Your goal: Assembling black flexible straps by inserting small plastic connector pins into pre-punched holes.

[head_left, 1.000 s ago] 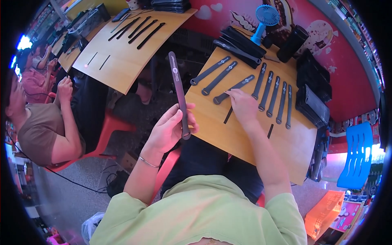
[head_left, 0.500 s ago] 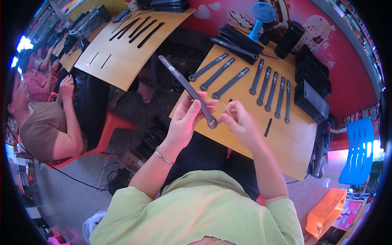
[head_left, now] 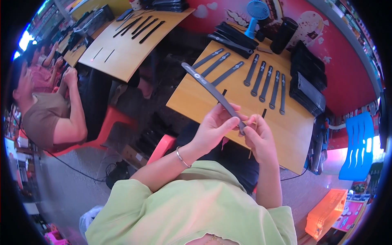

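My left hand [head_left: 218, 125] is closed around the lower part of a long dark grey strap [head_left: 208, 85]. White print marks the strap's upper half, and its far end points up and left over the table. My right hand [head_left: 260, 136] pinches at the strap's near end, its fingers close to the left fingertips. That end is mostly covered by the fingers. Below the right palm shows the tip of a thin tan stick [head_left: 250, 154]; how it is held is hidden. Similar grey straps [head_left: 270, 81] lie in a row on the wooden table [head_left: 286, 139].
Short black strips [head_left: 264, 113] lie near the table's front. Stacks of black straps [head_left: 232, 38], a blue fan [head_left: 255, 16] and a black bottle [head_left: 284, 34] stand at the back. Dark stacked pieces [head_left: 308, 94] edge the right side. A seated person [head_left: 53, 114] works at the left table.
Both hands have come nearer my body and to the right with the strap. My right hand, earlier apart with a thin stick, now meets the strap's near end.
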